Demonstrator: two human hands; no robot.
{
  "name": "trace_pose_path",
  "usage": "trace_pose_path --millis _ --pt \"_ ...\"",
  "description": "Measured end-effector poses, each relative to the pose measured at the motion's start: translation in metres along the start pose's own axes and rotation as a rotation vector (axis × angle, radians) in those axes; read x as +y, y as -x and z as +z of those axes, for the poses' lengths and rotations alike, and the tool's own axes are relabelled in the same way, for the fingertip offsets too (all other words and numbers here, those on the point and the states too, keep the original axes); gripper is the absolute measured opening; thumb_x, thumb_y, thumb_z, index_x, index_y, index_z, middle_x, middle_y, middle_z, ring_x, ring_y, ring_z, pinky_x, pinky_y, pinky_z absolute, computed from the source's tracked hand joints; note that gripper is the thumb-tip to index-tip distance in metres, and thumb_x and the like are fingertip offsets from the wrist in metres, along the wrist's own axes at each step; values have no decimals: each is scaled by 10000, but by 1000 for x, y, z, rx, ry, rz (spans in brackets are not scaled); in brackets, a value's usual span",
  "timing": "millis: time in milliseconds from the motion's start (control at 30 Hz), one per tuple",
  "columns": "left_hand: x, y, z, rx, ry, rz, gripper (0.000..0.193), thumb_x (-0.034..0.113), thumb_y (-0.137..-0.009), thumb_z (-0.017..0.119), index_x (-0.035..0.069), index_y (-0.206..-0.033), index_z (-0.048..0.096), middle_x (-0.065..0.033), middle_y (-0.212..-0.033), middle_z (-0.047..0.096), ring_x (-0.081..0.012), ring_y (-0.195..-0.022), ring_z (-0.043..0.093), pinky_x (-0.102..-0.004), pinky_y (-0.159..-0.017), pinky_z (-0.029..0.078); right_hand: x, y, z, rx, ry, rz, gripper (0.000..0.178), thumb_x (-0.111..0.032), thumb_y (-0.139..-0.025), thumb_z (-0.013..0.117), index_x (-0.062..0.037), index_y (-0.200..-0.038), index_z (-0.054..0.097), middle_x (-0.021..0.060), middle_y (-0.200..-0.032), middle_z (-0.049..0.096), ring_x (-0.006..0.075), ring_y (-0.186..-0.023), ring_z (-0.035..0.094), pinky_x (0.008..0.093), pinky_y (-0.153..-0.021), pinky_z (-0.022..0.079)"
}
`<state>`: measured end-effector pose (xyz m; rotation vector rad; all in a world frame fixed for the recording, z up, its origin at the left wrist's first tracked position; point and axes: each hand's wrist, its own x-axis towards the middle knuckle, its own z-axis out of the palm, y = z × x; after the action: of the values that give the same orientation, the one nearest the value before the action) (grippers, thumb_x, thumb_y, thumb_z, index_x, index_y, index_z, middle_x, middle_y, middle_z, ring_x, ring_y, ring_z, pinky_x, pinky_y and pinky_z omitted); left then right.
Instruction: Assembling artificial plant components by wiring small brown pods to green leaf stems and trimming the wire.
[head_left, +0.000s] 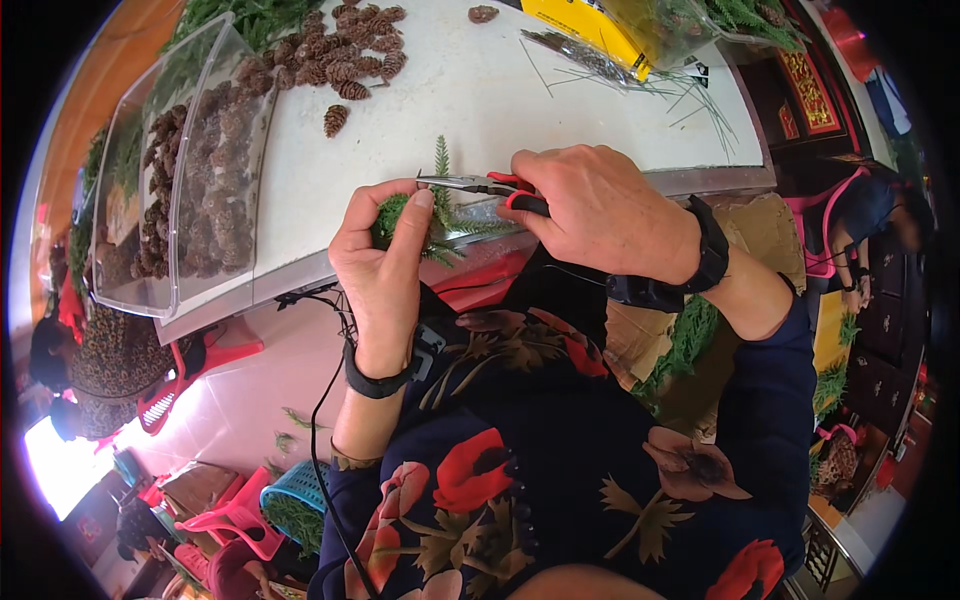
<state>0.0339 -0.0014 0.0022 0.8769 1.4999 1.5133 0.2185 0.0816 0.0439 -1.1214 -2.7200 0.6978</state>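
Note:
In my left hand [385, 235] I pinch a small green artificial pine sprig [441, 165], its needled tips sticking up and out to the right past my thumb. My right hand [605, 215] is closed round the red and black handles of a pair of needle-nose pliers [462, 183]. The pliers' jaws point left and meet a thin wire end just above my left thumb and fingertip. Whether the jaws are fully closed on the wire is too small to tell. Both hands are over the table's near edge.
Brown pine cones [335, 65] lie loose on the white table [460, 110]; more fill a clear plastic bin [180, 200] at left. Thin green wires [700, 105] and a yellow package [590, 30] lie at far right. Below stand a blue basket [295, 500] and cardboard [760, 235]. Other people sit nearby.

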Motion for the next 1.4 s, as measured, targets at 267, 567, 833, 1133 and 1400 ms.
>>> trace_pose_path --millis 267,567,833,1133,1400 --pt "-2 -2 -2 6 -58 19 87 46 -869 682 6 -944 661 51 -724 563 -14 -654 468 -168 -581 376 1 -1 3 0 -49 -13 264 -227 -862 658 11 -829 550 205 -711 614 416 -718 606 469 -616 466" --pt "2 -1 -1 -1 3 -73 78 61 -874 678 22 -942 674 60 -714 558 -7 -605 436 -161 -535 327 3 -2 5 -40 -54 -2 253 -206 -869 649 20 -833 540 217 -713 609 427 -726 601 473 -631 464" --pt "3 -2 -3 -62 134 -112 139 62 -876 666 11 -1005 658 39 -722 586 -20 -580 461 -167 -518 337 8 -3 10 -51 -57 -7 231 -171 -857 646 26 -850 525 230 -733 610 432 -752 599 481 -639 464" --pt "13 -14 -13 -211 239 -362 219 44 -865 632 -16 -1076 621 -14 -783 632 -50 -556 489 -178 -509 377 11 -8 9 262 388 -133 170 -152 -794 642 -51 -869 527 103 -753 539 308 -685 583 412 -573 456" --pt "4 -21 -12 -326 488 -497 198 46 -866 623 -6 -1057 626 -19 -808 630 -59 -611 514 -174 -527 378 -5 -19 -16 518 1039 -246 142 -177 -796 603 -117 -894 519 20 -751 406 177 -680 486 320 -580 426"
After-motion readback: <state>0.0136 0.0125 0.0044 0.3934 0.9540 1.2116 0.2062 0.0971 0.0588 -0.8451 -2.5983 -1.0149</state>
